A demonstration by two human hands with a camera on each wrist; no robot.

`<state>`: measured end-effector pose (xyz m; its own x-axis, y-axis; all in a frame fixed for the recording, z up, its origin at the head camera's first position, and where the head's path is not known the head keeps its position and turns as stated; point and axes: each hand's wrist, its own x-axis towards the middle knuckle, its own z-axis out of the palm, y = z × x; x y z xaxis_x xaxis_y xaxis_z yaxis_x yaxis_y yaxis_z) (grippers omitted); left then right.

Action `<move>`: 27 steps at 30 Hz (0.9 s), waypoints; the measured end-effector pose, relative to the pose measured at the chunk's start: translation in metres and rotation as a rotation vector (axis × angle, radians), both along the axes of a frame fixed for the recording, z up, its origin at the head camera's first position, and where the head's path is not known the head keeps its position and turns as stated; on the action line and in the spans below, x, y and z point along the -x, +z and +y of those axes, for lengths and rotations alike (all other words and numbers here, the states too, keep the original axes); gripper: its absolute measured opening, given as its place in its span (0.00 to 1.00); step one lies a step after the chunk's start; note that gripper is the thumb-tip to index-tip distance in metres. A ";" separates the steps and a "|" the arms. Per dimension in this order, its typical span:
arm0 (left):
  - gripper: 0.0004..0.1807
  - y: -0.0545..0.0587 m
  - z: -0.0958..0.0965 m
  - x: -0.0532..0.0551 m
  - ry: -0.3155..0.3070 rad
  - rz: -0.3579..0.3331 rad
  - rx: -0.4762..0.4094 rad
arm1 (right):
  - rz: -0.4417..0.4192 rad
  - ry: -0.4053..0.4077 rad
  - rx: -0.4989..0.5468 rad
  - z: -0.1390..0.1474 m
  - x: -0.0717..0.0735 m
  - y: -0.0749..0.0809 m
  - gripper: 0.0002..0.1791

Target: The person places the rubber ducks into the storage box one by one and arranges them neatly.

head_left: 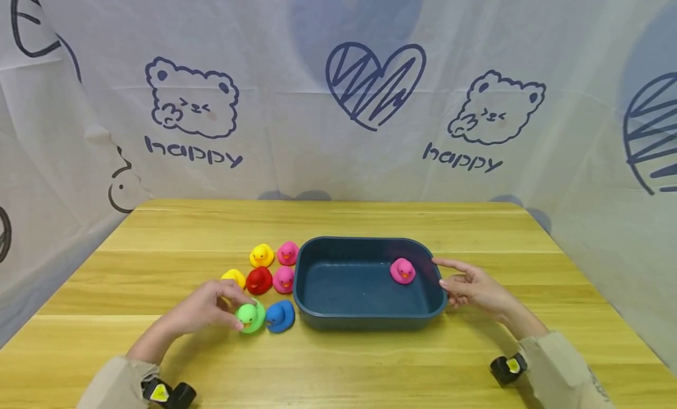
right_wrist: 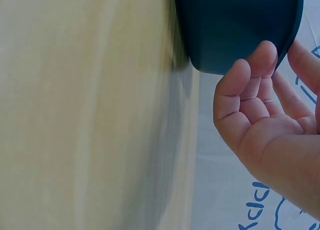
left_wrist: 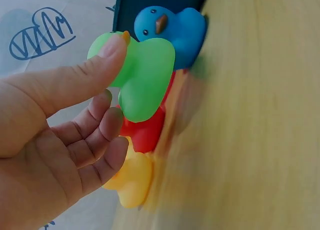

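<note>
My left hand (head_left: 208,306) pinches a green rubber duck (head_left: 251,316) between thumb and fingers, close over the table. In the left wrist view the thumb lies across the duck's head, near its orange beak. A blue duck (head_left: 280,316) sits just right of it, and a red duck (head_left: 259,280) stands behind. My right hand (head_left: 478,288) is at the right end of a dark blue plastic basin (head_left: 365,322), with its index fingertip and thumb at the rim. In the right wrist view other fingers (right_wrist: 232,80), loosely bent, lie against the outer wall. One pink duck (head_left: 402,271) sits inside the basin.
Left of the basin stand two more pink ducks (head_left: 288,253), one behind the other, and a yellow duck (head_left: 261,255). Another yellow duck (head_left: 234,277) is partly behind my left hand. All are on a wooden table (head_left: 338,368), with a printed cloth (head_left: 296,133) hanging behind.
</note>
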<state>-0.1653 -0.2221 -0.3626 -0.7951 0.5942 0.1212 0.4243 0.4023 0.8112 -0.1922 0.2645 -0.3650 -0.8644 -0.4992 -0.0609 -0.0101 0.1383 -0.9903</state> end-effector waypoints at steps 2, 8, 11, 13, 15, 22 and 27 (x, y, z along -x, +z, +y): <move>0.17 0.002 0.001 0.000 -0.006 0.006 0.011 | 0.000 0.001 0.001 0.000 0.000 0.000 0.32; 0.16 0.006 0.002 0.001 -0.047 0.010 0.002 | -0.003 0.006 0.003 0.001 0.001 -0.001 0.32; 0.17 0.008 0.003 0.001 -0.066 -0.030 -0.032 | -0.007 0.001 -0.005 0.002 0.001 -0.001 0.32; 0.18 0.010 0.004 0.001 -0.077 -0.064 -0.055 | -0.007 0.002 -0.006 0.002 0.001 -0.001 0.32; 0.18 0.011 0.004 0.001 -0.080 -0.101 -0.074 | -0.010 -0.001 -0.008 0.002 0.001 -0.001 0.33; 0.18 0.013 0.009 0.004 -0.015 -0.128 -0.071 | -0.015 -0.007 -0.031 0.002 0.002 -0.001 0.33; 0.18 0.015 0.014 0.005 0.037 -0.149 -0.115 | -0.023 -0.006 -0.029 0.003 0.003 -0.002 0.33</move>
